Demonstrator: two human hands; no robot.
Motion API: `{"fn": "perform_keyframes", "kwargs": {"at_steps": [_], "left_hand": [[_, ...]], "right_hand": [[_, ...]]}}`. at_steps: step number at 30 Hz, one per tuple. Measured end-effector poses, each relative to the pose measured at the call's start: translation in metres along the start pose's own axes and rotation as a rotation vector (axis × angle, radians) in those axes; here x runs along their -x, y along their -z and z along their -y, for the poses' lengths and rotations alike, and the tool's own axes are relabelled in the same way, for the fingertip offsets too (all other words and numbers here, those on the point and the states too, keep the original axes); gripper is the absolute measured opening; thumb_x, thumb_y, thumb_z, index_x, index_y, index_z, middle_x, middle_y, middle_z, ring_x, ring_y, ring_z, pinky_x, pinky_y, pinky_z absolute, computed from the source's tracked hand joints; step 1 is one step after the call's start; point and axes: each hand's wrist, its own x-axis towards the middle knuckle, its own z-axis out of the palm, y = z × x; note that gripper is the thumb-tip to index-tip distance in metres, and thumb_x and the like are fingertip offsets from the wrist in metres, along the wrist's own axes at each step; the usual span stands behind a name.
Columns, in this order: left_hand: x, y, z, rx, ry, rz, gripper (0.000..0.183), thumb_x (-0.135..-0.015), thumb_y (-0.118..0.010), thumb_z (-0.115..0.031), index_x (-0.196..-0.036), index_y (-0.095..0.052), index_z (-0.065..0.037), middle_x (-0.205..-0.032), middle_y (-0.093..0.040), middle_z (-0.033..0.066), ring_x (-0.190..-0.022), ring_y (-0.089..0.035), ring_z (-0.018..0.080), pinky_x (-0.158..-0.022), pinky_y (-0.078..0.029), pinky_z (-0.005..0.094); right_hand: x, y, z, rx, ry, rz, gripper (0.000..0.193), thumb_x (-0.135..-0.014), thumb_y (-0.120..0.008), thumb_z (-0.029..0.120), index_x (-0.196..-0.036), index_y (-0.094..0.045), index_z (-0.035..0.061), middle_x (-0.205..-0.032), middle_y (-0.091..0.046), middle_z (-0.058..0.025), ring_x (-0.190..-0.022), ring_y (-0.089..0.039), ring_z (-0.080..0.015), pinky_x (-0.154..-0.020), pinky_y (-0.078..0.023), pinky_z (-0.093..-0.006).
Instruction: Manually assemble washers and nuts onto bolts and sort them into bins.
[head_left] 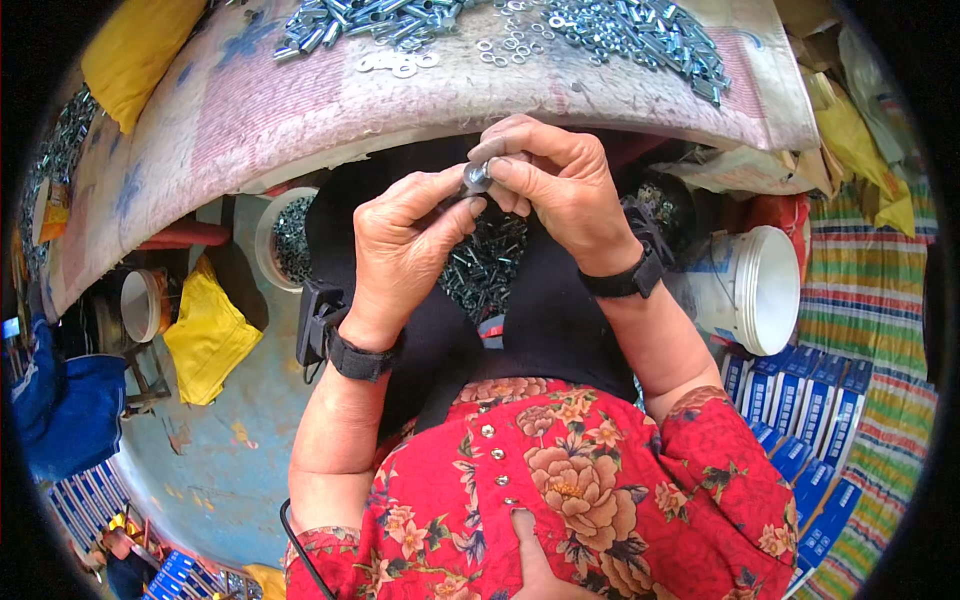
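One metal fastener (477, 179) faces upward, long axis unclear.

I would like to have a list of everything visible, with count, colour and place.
Small metal piece: at least one, silvery, held, upper centre
Loose metal parts: many, silvery, far tabletop
Metal parts between knees: many, dark silvery, centre
Covered tabletop: one, pinkish-white, top
Buckets: three, white, two left, one right
Yellow bags or cloths: at least three, yellow, upper corners and left
Boxes: many, blue-white, lower corners
Striped mat: one, multicoloured, right
Blue cloth: one, blue, left
Floral shirt: one, red, bottom
Left hand: one, bare, centre
Right hand: one, bare, centre
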Motion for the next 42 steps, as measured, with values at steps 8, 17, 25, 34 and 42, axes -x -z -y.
{"fn": "perform_keyframes", "kwargs": {"at_steps": [8,17,25,34,42], "left_hand": [[-0.007,-0.003,0.004,-0.318,-0.404,-0.085,0.027,-0.069,-0.069,-0.001,-0.095,-0.066,-0.008,-0.085,-0.065,0.0079,-0.077,-0.063,0.0193,-0.065,-0.050,0.0261],[-0.006,-0.007,-0.001,0.230,0.027,0.017,0.023,-0.071,-0.069,0.001,-0.094,-0.066,0.001,-0.081,-0.062,0.0061,-0.071,-0.059,0.0107,-0.062,-0.047,0.0221],[-0.001,-0.008,0.007,0.309,0.188,0.006,0.020,-0.075,-0.064,0.003,-0.095,-0.064,0.003,-0.077,-0.062,0.0052,-0.063,-0.058,0.0097,-0.056,-0.046,0.0200],[-0.008,-0.010,0.007,0.358,0.241,-0.005,0.016,-0.074,-0.066,0.001,-0.090,-0.063,0.001,-0.077,-0.064,0.0064,-0.061,-0.060,0.0126,-0.056,-0.046,0.0220],[-0.006,-0.007,0.003,0.285,0.286,-0.001,0.016,-0.074,-0.066,-0.001,-0.089,-0.063,0.001,-0.075,-0.063,0.0049,-0.061,-0.058,0.0110,-0.058,-0.046,0.0225]], "right_hand": [[0.003,-0.004,-0.001,-0.361,-0.223,-0.027,0.010,-0.085,-0.054,0.007,-0.085,-0.059,-0.0016,-0.068,-0.055,-0.0007,-0.050,-0.040,-0.0020,-0.044,-0.028,-0.0155],[0.011,-0.011,-0.005,-0.005,0.141,-0.152,0.003,-0.083,-0.058,0.003,-0.083,-0.058,-0.0002,-0.071,-0.056,-0.0008,-0.055,-0.048,-0.0038,-0.048,-0.037,-0.0166],[0.010,0.009,-0.001,0.309,0.024,0.046,0.013,-0.074,-0.068,0.009,-0.084,-0.064,0.0013,-0.073,-0.061,-0.0072,-0.061,-0.056,-0.0124,-0.056,-0.044,-0.0241],[-0.071,0.149,0.000,1.456,0.119,-0.449,0.029,-0.074,-0.064,0.032,-0.077,-0.067,0.0031,-0.070,-0.064,-0.0153,-0.066,-0.063,-0.0301,-0.061,-0.050,-0.0367],[-0.087,0.161,0.001,1.511,-0.024,-0.362,0.030,-0.074,-0.060,0.030,-0.076,-0.066,0.0000,-0.070,-0.064,-0.0156,-0.066,-0.063,-0.0251,-0.063,-0.049,-0.0332]]}}
